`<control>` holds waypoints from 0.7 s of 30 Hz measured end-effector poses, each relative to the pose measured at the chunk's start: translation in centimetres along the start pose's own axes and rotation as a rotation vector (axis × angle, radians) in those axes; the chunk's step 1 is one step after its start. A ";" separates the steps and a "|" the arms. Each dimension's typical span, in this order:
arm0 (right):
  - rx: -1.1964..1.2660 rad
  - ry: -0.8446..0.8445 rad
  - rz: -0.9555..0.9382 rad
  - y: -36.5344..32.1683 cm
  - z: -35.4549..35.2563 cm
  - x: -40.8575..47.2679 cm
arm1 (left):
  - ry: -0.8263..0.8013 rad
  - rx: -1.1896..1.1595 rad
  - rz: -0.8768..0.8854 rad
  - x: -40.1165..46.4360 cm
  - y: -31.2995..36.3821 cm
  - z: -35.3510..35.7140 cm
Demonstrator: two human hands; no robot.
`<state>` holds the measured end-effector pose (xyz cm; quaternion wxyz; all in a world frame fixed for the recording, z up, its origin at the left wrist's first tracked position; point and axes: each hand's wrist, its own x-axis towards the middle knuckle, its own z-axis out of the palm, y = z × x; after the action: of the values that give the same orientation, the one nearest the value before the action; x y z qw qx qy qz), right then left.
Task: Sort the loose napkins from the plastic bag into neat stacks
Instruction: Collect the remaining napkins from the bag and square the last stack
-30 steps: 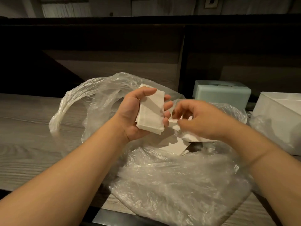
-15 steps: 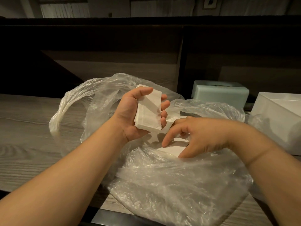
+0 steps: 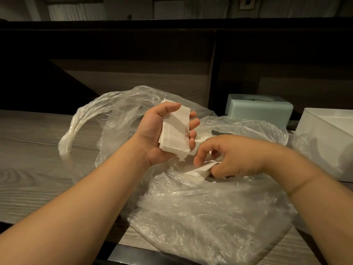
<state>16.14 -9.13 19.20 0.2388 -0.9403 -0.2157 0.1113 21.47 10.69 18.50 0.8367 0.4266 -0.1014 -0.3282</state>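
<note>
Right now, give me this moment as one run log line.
left hand: holds napkin stack | right hand: pinches loose napkin in plastic bag | stage: gathering, nothing stacked on table

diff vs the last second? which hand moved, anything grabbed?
The right hand dropped from beside the stack down into the open clear plastic bag and now pinches a loose white napkin there. The left hand kept gripping the stack of folded white napkins above the bag, barely shifted. The pale green box and white bin stayed put.
</note>
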 end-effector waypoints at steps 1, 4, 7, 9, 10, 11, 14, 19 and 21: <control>0.003 0.032 -0.002 0.0 0.1 0.1 | 0.007 0.003 0.002 0.0 0.0 0.0; -0.046 0.103 -0.017 -0.1 0.6 0.5 | 0.016 0.005 -0.001 0.0 0.1 0.0; -0.148 0.066 -0.020 -0.2 0.6 0.4 | 0.023 0.009 -0.004 0.0 0.1 0.0; -0.186 0.033 -0.008 -0.3 0.5 0.3 | 0.023 0.005 -0.003 -0.1 0.1 0.0; -0.188 0.043 -0.011 -0.3 0.5 0.4 | 0.022 0.005 -0.003 -0.1 0.1 0.0; -0.190 0.068 -0.021 -0.2 0.6 0.5 | 0.023 0.007 -0.003 -0.1 0.1 0.0; -0.129 0.140 -0.052 0.0 0.8 0.7 | 0.034 0.005 -0.003 0.0 0.0 0.0; 0.250 0.234 -0.092 -0.2 -0.2 0.1 | 0.055 -0.022 0.034 0.3 0.0 -0.3; 0.448 0.276 -0.133 -0.3 -0.6 -0.2 | 0.069 0.017 0.048 0.3 0.0 -0.3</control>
<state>16.03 -9.23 19.87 0.4748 -0.8541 -0.2122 0.0113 21.84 10.65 18.26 0.8436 0.4422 -0.0856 -0.2923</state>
